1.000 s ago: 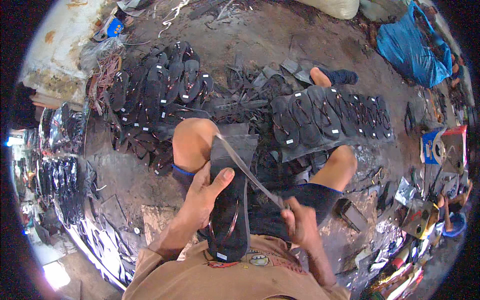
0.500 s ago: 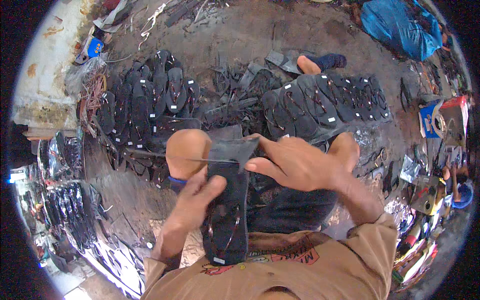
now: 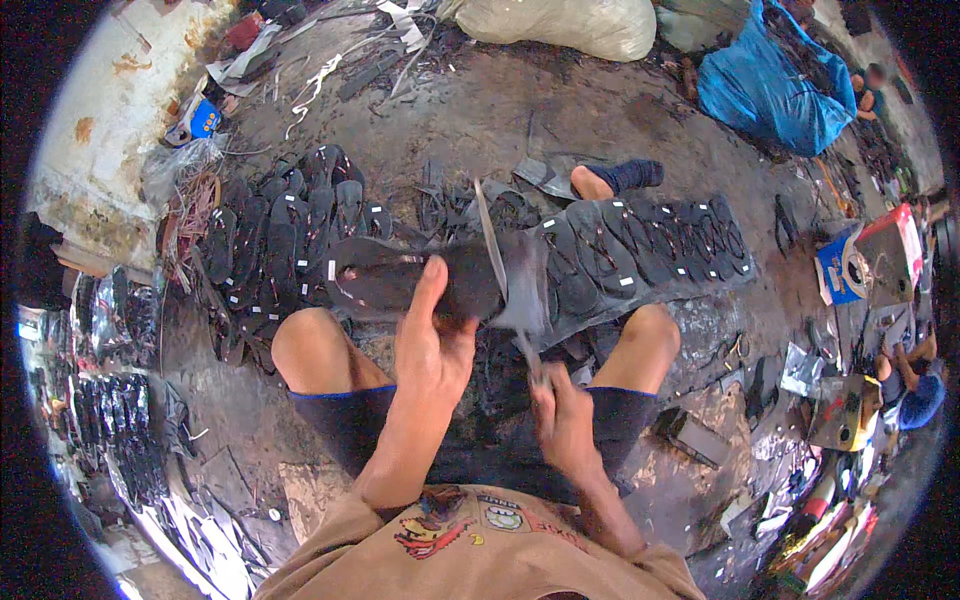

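Note:
My left hand (image 3: 437, 350) is closed round a black flip-flop (image 3: 385, 278), its thumb on top and its other fingers partly hidden below. The flip-flop lies sideways in the air above my knees, with a small white label at its left end. My closed right hand (image 3: 565, 415) grips a knife; the long thin blade (image 3: 489, 225) points away from me across the flip-flop's right end. Beside the blade, a grey rubber flap (image 3: 530, 285) sticks out, blurred by motion. Whether the blade is inside the rubber, I cannot tell.
Several black flip-flops (image 3: 285, 225) lie ahead on the left, and more stand in rows (image 3: 640, 245) on the right. A blue sack (image 3: 770, 80) and a pale sack (image 3: 560, 25) sit at the back. Boxes (image 3: 880, 260) are at the right. A person (image 3: 920, 400) sits at the far right.
The flip-flop has turned from upright to sideways and moved farther from my body. My right hand has come down below the flap, and the blade now points away from me.

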Available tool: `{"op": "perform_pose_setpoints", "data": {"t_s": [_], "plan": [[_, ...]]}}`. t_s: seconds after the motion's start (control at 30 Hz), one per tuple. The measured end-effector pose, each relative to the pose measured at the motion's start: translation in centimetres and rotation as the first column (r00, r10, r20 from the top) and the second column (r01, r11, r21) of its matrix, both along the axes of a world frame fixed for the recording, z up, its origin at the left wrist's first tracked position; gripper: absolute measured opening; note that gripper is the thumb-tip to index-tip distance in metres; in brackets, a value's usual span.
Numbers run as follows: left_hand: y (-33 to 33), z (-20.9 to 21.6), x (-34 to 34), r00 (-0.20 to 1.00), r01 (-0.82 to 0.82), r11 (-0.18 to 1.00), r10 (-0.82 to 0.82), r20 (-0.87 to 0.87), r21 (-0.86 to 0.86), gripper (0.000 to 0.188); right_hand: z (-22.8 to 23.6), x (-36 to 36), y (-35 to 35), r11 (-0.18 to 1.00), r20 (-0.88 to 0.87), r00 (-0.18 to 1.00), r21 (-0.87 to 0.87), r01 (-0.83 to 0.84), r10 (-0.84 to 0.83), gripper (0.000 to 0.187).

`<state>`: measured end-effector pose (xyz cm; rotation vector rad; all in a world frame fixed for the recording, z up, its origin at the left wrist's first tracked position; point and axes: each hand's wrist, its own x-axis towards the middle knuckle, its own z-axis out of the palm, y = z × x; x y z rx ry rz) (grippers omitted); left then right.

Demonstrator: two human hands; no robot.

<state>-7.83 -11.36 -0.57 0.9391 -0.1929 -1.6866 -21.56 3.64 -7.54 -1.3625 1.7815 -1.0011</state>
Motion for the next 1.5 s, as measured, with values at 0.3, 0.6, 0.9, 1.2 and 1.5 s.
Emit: {"op": "perform_pose_setpoints", "data": {"t_s": [0.3, 0.6, 0.9, 1.2, 1.5], "plan": [[6.2, -0.4, 3.5, 0.985, 0.121, 0.990, -0.129, 0.115, 0.071, 0.042, 5.2, -2.9, 2.5, 0.966, -0.129, 0.979, 0.223, -0.127, 0.159, 0.037], [7.8, -2.4, 6.1, 0.905, 0.249, 0.968, -0.243, 0.350, 0.029, 0.055, 4.2, -3.9, -1.1, 0.899, 0.079, 0.908, 0.130, -0.419, 0.412, 0.031], [9.2, 0.2, 8.8, 0.636, 0.571, 0.793, -0.591, 0.496, 0.212, 0.057, -0.4, 1.4, -4.1, 0.977, 0.161, 0.976, -0.176, -0.119, 0.148, 0.033], [-8.0, -2.1, 9.9, 0.962, -0.269, 0.952, 0.259, -0.086, -0.147, 0.065, -3.7, -16.0, 6.8, 0.521, 0.482, 0.418, 0.097, 0.848, -0.770, 0.047], [-0.4, -26.9, -8.9, 0.789, 0.569, 0.778, -0.608, 0.090, 0.266, 0.080, -7.2, -17.0, 11.2, 0.484, 0.448, 0.387, 0.122, 0.866, -0.806, 0.033]]}}
